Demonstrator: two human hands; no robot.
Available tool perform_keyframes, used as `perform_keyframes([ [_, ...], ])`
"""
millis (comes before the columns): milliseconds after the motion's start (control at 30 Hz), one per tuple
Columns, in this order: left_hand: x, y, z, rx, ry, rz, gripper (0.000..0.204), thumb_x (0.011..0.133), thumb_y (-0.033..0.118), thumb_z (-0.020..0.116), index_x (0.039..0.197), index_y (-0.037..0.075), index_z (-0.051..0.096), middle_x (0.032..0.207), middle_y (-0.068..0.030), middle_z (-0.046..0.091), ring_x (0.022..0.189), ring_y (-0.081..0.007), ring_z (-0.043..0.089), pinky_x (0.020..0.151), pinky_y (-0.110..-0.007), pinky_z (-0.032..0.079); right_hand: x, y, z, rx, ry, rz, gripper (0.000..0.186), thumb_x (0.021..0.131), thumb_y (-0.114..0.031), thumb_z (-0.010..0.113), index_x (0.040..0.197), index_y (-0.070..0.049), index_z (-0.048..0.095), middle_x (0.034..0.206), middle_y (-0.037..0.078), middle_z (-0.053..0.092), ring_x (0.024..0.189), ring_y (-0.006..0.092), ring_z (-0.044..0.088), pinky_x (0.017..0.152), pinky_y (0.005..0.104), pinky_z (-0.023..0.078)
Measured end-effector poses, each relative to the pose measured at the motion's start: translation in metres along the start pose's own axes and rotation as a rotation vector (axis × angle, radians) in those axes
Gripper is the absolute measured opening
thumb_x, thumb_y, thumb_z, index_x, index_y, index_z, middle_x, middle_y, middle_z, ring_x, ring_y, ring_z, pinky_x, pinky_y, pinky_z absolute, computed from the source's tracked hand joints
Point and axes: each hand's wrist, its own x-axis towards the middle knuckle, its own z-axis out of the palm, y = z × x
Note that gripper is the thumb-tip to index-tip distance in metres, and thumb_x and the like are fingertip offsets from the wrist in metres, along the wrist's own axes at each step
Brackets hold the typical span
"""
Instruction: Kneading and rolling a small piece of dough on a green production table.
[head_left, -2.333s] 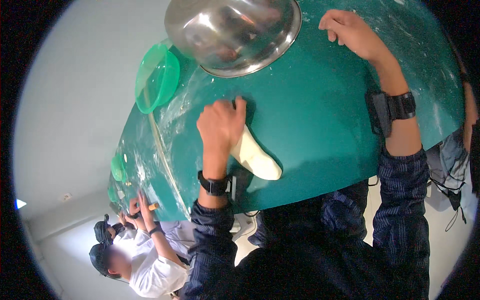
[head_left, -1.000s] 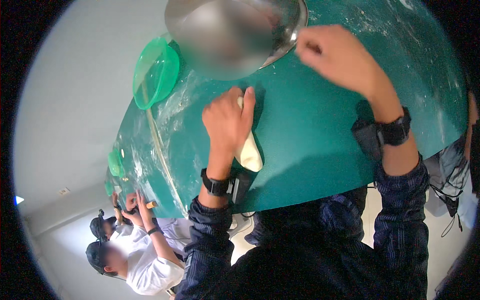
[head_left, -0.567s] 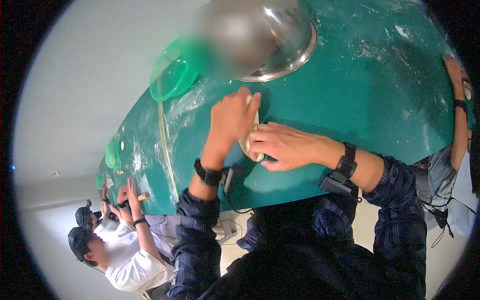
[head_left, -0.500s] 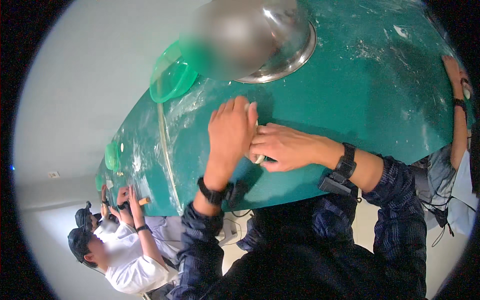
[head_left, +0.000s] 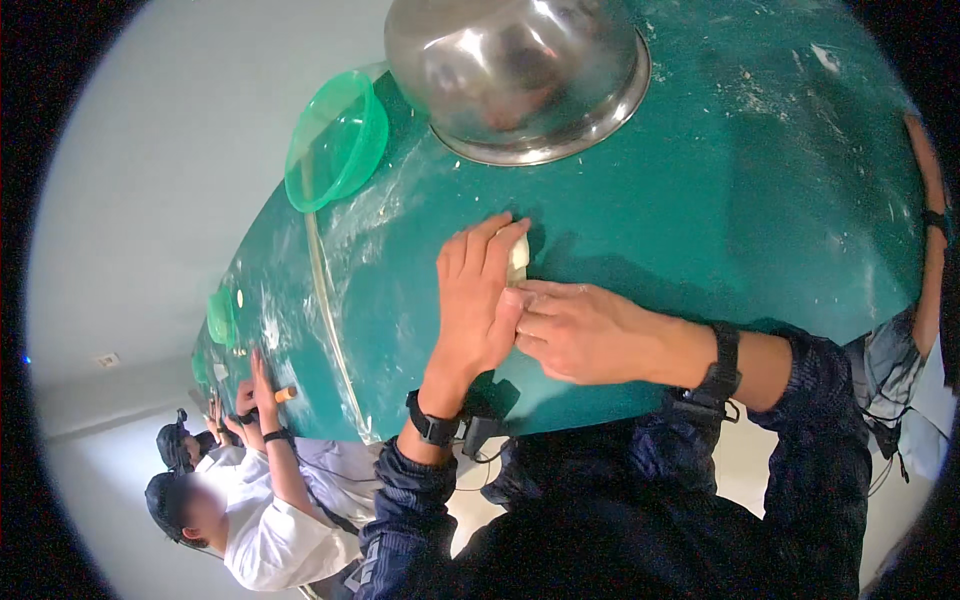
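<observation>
My left hand grips a pale, elongated piece of dough lying on the green table, its fingers curled over the far end. Just to its right, my right hand has its fingertips bunched on the near part of the same dough, touching my left hand. Most of the dough is hidden under both hands. Beyond them, at the top of the view, stands a large steel bowl.
Left of the steel bowl is a green plastic bowl; smaller green ones stand farther along the flour-marked table. Co-workers in white tops work at lower left, by an orange cylinder. Another person's arm shows at far right.
My right hand has come down from the upper right onto the dough, beside my left. Most recently both hands have shifted slightly, with my left fingers lower over the dough.
</observation>
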Motion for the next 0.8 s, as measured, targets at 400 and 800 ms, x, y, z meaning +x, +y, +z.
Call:
perform_keyframes([
  [400, 0.069, -0.031, 0.017, 0.335, -0.127, -0.094, 0.034, 0.094, 0.043, 0.074, 0.097, 0.009, 0.069, 0.095, -0.0143, 0.071, 0.086, -0.0394, 0.069, 0.073, -0.054, 0.052, 0.000, -0.005, 0.001, -0.211, -0.121, -0.001, 0.054, 0.094, -0.026, 0.062, 0.132, 0.010, 0.074, 0.142, 0.025, 0.072, 0.137, 0.0414, 0.065, 0.122, 0.0493, 0.049],
  [800, 0.031, 0.031, -0.003, 0.321, -0.172, -0.245, 0.039, 0.101, 0.034, 0.069, 0.126, 0.004, 0.068, 0.139, -0.0253, 0.068, 0.126, -0.0470, 0.064, 0.108, -0.057, 0.050, -0.007, 0.000, 0.000, -0.039, -0.203, 0.059, 0.042, 0.085, -0.027, 0.075, 0.116, 0.001, 0.079, 0.126, 0.017, 0.078, 0.127, 0.0319, 0.072, 0.116, 0.0401, 0.053],
])
